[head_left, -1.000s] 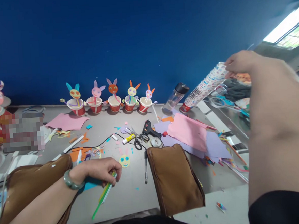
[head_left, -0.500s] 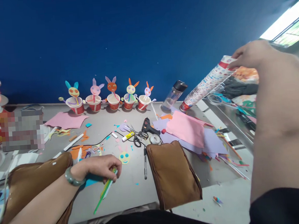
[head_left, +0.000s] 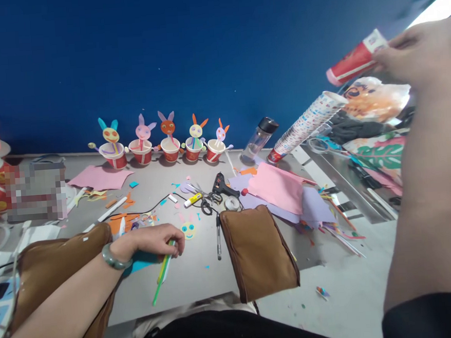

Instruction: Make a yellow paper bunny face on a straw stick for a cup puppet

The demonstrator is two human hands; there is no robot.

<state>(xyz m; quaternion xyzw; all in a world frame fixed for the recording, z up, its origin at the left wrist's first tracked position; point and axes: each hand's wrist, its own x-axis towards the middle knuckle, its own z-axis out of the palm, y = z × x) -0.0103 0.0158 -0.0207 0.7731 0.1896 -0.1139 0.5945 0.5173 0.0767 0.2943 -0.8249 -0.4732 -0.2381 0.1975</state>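
Note:
High on the right, my right hand [head_left: 410, 55] grips a red paper cup [head_left: 355, 62] by its white rim, the cup tilted with its base to the left. Below it leans a tall nested stack of paper cups [head_left: 307, 124], open at its upper end and apart from the held cup. My left hand [head_left: 164, 240] rests low over the table with its fingers closed on a few thin green and yellow straw-like strips [head_left: 161, 276], which slant down toward me. Beside its fingertips lies a yellow paper rabbit face [head_left: 188, 229].
Several rabbit figures in red cups [head_left: 170, 151] line the blue wall. A bottle [head_left: 258, 141] stands beside the stack. Scissors [head_left: 208, 198], a glue gun [head_left: 224, 185], tape [head_left: 233, 204], a pen [head_left: 218, 236], a brown pouch [head_left: 260, 254] and pink paper [head_left: 277, 188] lie mid-table.
My right hand has lifted one red cup off the top of the stack and moved up and right with it. The left hand still holds the strips in nearly the same place.

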